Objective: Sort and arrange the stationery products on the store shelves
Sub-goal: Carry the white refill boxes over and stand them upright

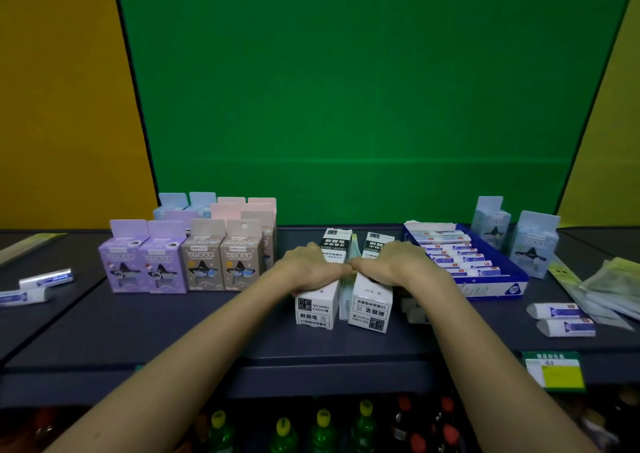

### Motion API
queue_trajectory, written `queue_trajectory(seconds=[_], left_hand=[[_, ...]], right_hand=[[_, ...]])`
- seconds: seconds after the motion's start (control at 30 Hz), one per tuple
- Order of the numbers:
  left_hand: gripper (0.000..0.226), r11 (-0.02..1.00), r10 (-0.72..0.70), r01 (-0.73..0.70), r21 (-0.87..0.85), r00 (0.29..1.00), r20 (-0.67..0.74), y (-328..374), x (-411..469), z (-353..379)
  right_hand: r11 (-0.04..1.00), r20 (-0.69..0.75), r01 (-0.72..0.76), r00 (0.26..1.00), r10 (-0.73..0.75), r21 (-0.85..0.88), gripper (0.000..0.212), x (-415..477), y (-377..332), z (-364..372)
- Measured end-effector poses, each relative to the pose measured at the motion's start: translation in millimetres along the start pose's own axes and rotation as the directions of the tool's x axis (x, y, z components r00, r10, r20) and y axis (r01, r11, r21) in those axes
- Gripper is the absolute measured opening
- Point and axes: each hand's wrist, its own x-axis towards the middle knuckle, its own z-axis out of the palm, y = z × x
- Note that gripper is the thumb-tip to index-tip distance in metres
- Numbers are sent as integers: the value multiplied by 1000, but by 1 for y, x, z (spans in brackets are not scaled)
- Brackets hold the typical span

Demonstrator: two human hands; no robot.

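Head view: both hands, left (309, 268) and right (394, 264), are pressing down clamped on two white refill boxes (370, 309), their long axes running twelve-to-six on the shelf (207, 331).

Even, fairly bright overhead light, no hard shadows; only soft dark patches under the forearms on the shelf (173, 321). Green backdrop (363, 89) is saturated with faint horizontal bands, no glare. Whole frame slightly soft, like compressed video; box print mostly unreadable. Strong wide-angle distortion: backdrop edges lean outward, shelf front bows. Corners smeared, the erasers (45, 279) at far left blurred. Bottles (325, 432) below the shelf sit in dim shade and out of focus.
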Motion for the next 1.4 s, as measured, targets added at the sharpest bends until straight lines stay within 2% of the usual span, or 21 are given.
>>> queue_trajectory(seconds=[0.13,0.27,0.4,0.47,0.57,0.7,0.77,0.8,0.9,1.0,1.13,1.23,1.33,1.4], left_hand=[[79,1000,-8,7,-14,999,-52,1,-4,0],[79,999,40,-44,-17,977,-209,4,-18,-4],[64,986,104,-144,-87,929,-355,8,-38,-17],[52,963,119,-205,-178,908,-402,9,-52,-27],[43,873,134,-313,-374,891,-434,-1,-71,-42],[55,712,78,-342,-614,907,-415,-39,-100,-56],[59,682,12,-317,-659,906,-424,-65,-118,-64],[56,675,-17,-302,-673,906,-423,-79,-128,-68],[41,633,-149,-214,-744,909,-389,-126,-159,-77],[40,587,-357,-59,-808,877,-323,-180,-195,-83],[41,513,-551,113,-851,803,-225,-258,-246,-91],[35,486,-636,164,-858,740,-219,-321,-284,-97],[47,424,-704,175,-889,681,-201,-384,-325,-106],[58,398,-734,190,-897,653,-187,-425,-353,-112]], right_hand=[[995,-51,-23,998,28,94,73,0,2,5],[974,-117,38,993,-12,222,69,-2,5,2],[886,-196,109,980,-21,450,72,-9,12,-7],[771,-191,168,980,-61,614,69,-13,13,-14],[541,-147,251,962,-228,802,77,-23,8,-26],[296,-169,297,905,-391,908,49,-42,-18,-30],[253,-192,350,850,-491,902,48,-56,-47,-30],[240,-202,389,807,-555,889,45,-67,-64,-28],[199,-153,419,669,-727,886,15,-87,-119,-13],[192,-64,370,579,-813,909,11,-112,-179,9],[203,16,333,489,-872,921,16,-144,-264,51],[243,107,270,437,-893,932,35,-169,-331,85],[283,186,192,408,-894,940,52,-201,-400,111],[295,217,163,376,-901,941,49,-220,-444,128]])
